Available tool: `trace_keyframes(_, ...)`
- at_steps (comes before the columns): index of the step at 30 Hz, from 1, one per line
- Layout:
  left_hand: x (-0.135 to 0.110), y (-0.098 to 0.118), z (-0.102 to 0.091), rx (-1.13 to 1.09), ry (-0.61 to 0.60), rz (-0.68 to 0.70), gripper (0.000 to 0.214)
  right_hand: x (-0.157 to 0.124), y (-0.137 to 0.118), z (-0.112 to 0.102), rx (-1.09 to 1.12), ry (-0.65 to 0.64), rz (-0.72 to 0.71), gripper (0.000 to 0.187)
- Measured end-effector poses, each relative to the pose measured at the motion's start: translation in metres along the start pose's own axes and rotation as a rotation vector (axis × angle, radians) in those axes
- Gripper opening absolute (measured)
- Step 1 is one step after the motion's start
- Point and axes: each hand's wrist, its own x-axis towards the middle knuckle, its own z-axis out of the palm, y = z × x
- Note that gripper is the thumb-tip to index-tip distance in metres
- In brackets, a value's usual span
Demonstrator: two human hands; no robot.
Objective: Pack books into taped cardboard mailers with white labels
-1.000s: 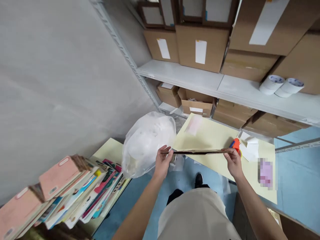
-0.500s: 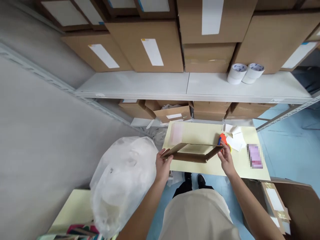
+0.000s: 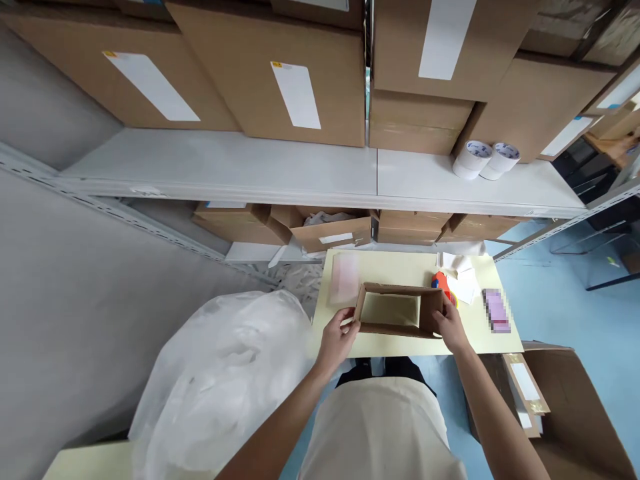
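A small brown cardboard box (image 3: 388, 327), opened into a rectangle with no bottom closed, stands on the pale yellow table (image 3: 400, 269). My left hand (image 3: 337, 337) grips its left end with curled fingers. My right hand (image 3: 450, 328) holds its right end the same way. Through the open box I see the yellow tabletop. An orange tape dispenser (image 3: 441, 282) lies just behind the box's right corner, close to my right hand.
A large clear plastic bag of white filling (image 3: 225, 373) sits at my left. White paper slips (image 3: 465, 283) and a pink sheet (image 3: 345, 277) lie on the table. Shelves behind hold labelled cartons and two tape rolls (image 3: 484, 159). An open carton (image 3: 565, 413) stands at the right.
The flat cardboard in both hands has been spread from a collapsed strip into an open rectangular box. My view has swung right and forward, away from the stack of books.
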Motion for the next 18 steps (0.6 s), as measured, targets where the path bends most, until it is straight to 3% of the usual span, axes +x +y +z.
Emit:
trace_keyframes(3, 0.005, 0.003, -0.003, 0.144, -0.029, 0.164, 0.041, 0.004, -0.007, -0.003, 0.081, 0.044, 0.125, 0.041)
trace_keyframes(7, 0.013, -0.001, 0.007, 0.163, 0.013, 0.365, 0.041, 0.003, -0.008, -0.002, 0.127, 0.089, 0.168, 0.039)
trace_keyframes(12, 0.015, -0.007, 0.02, 0.074, 0.091, 0.331, 0.043, -0.007, 0.007, -0.002, 0.147, 0.009, 0.082, 0.038)
trace_keyframes(18, 0.006, -0.002, 0.02, 0.086, 0.056, 0.339, 0.048, -0.005, 0.033, -0.011, 0.107, -0.109, 0.05, 0.05)
